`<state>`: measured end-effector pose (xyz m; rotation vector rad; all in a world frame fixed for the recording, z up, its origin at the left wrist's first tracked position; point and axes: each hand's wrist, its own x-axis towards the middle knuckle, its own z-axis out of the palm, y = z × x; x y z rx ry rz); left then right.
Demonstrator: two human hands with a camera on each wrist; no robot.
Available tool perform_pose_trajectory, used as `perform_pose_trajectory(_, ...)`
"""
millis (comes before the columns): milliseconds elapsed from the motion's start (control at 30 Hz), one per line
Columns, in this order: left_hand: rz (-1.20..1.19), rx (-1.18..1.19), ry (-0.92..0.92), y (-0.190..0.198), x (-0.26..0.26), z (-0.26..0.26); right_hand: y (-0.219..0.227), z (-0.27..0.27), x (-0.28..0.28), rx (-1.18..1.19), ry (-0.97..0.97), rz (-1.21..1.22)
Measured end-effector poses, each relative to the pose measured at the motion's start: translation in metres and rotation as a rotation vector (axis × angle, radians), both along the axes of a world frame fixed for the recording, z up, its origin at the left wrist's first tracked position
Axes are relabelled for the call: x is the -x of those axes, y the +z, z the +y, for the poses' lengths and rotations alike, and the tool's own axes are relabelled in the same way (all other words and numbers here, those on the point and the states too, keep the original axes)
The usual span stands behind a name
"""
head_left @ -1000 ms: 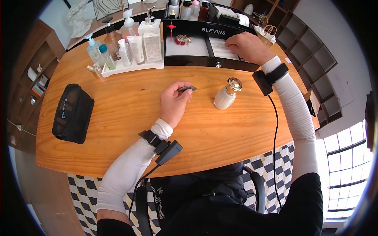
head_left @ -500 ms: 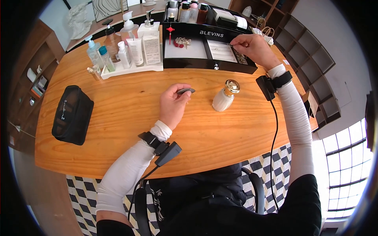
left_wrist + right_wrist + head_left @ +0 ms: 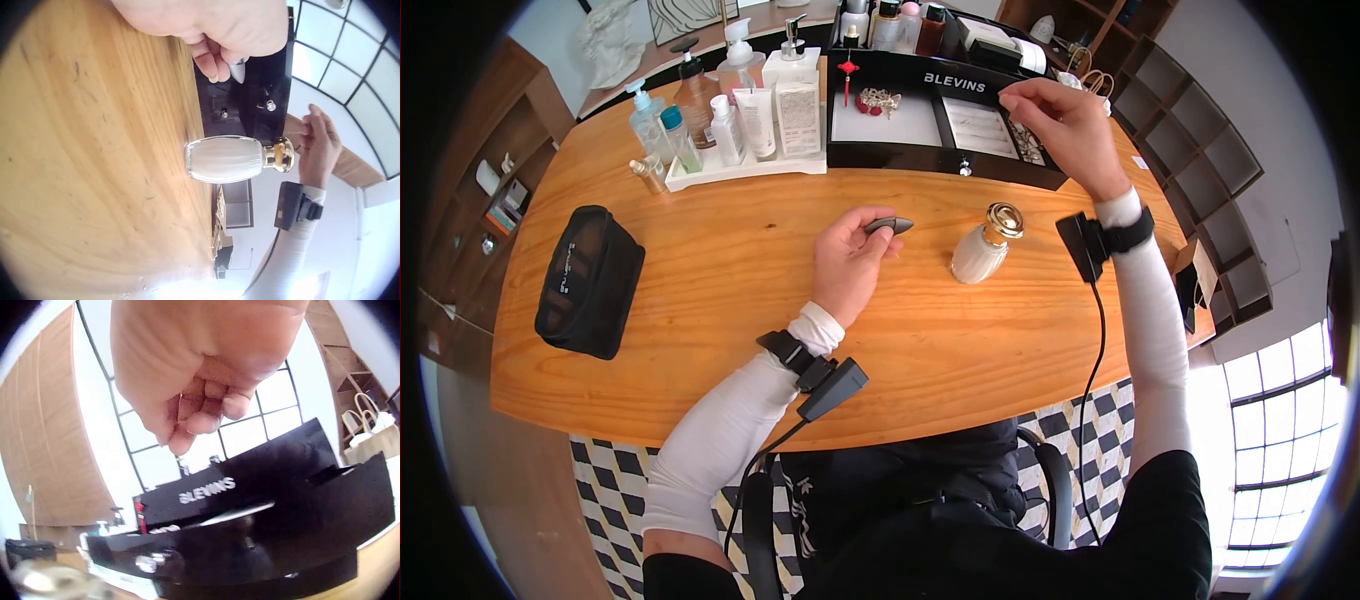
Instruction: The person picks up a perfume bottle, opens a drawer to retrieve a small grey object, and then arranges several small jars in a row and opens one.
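Observation:
My left hand (image 3: pixel 847 262) is low over the middle of the table, pinching a small dark grey object with a pointed end (image 3: pixel 890 226). In the left wrist view its tip looks pale grey. My right hand (image 3: pixel 1072 130) hovers over the right part of the open drawer (image 3: pixel 880 158) of a black box marked BLEVINS. Its thumb and index fingertip come together; I cannot tell whether something tiny is between them. In that drawer lie red and gold jewellery (image 3: pixel 876 102), a white ring-slot insert (image 3: pixel 980 128) and small trinkets (image 3: pixel 1027 145). A white glass bottle with gold cap (image 3: pixel 982 250) stands between the hands.
A white tray (image 3: pixel 745 175) with pump bottles and tubes stands left of the box. A small vial (image 3: pixel 648 175) is beside it. A black mesh pouch (image 3: pixel 590 282) lies at the table's left. Cosmetic bottles (image 3: pixel 900 28) stand on the box; a red tassel (image 3: pixel 847 80) hangs on its front.
My right hand has risen out of the drawer and drawn back toward me, uncovering the ring insert and trinkets. My left hand keeps its hold on the grey object and has hardly moved.

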<state>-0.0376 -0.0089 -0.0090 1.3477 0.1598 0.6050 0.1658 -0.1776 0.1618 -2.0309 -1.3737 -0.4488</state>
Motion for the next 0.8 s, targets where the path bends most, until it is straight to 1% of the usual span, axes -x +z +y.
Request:
perform_pose_trajectory(67, -0.038, 0.042, -0.026, -0.002, -0.001, -0.001, 0.005, -0.003, 0.053, -0.164, 0.01, 0.127)
perform_pose_trajectory(133, -0.04, 0.033, -0.041, -0.002, -0.002, 0.001, -0.011, -0.01, 0.101, -0.232, 0.183, 0.227)
perform_pose_trajectory(200, -0.043, 0.022, -0.057, 0.0, -0.001, 0.001, -0.029, -0.02, 0.137, 0.01, 0.363, 0.104)
perform_pose_trajectory(233, -0.044, 0.061, -0.047, 0.003, -0.001, -0.001, -0.047, -0.019, 0.15, 0.055, 0.43, 0.139)
perform_pose_trajectory(267, -0.044, 0.1, -0.034, 0.004, 0.0, -0.001, -0.068, -0.016, 0.155, 0.101, 0.499, 0.173)
perform_pose_trajectory(300, -0.036, 0.098, -0.03, 0.003, 0.001, 0.0, -0.086, -0.011, 0.153, 0.097, 0.503, 0.18)
perform_pose_trajectory(333, -0.038, 0.125, -0.049, 0.001, 0.0, 0.001, -0.104, -0.008, 0.149, 0.157, 0.522, 0.233)
perform_pose_trajectory(367, -0.041, 0.152, -0.066, 0.0, 0.0, 0.003, -0.114, -0.004, 0.148, 0.217, 0.542, 0.284)
perform_pose_trajectory(400, -0.036, 0.147, -0.06, -0.001, 0.0, 0.005, -0.12, 0.0, 0.144, 0.212, 0.549, 0.287)
perform_pose_trajectory(500, 0.028, 0.128, -0.085, -0.004, 0.0, 0.009, -0.129, 0.009, 0.136, 0.161, 0.563, 0.348)
perform_pose_trajectory(567, 0.022, 0.145, -0.075, -0.006, -0.002, 0.012, -0.13, 0.012, 0.134, 0.242, 0.572, 0.435)
perform_pose_trajectory(600, 0.035, 0.139, -0.073, -0.006, -0.003, 0.014, -0.133, 0.012, 0.133, 0.233, 0.576, 0.445)
perform_pose_trajectory(667, -0.004, 0.281, -0.089, -0.008, -0.005, 0.015, -0.138, 0.007, 0.132, 0.191, 0.595, 0.544)
perform_pose_trajectory(800, -0.007, 0.345, -0.076, -0.007, -0.006, 0.016, -0.14, 0.0, 0.13, 0.172, 0.593, 0.604)
